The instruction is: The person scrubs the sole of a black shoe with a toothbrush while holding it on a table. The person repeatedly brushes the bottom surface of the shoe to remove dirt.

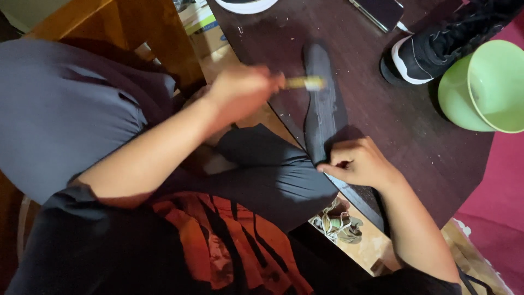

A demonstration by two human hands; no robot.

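A long dark shoe insole lies flat on a dark wooden table, near its edge. My left hand grips a small brush with a yellowish handle and holds its tip over the upper part of the insole; the brush is blurred. My right hand pinches the near end of the insole and presses it against the table. My grey-trousered legs fill the left of the view.
A black sneaker with a white sole and a light green bowl sit on the table's right. A dark phone and a white rim lie at the far edge. Greenish cloth or laces rest on the floor below.
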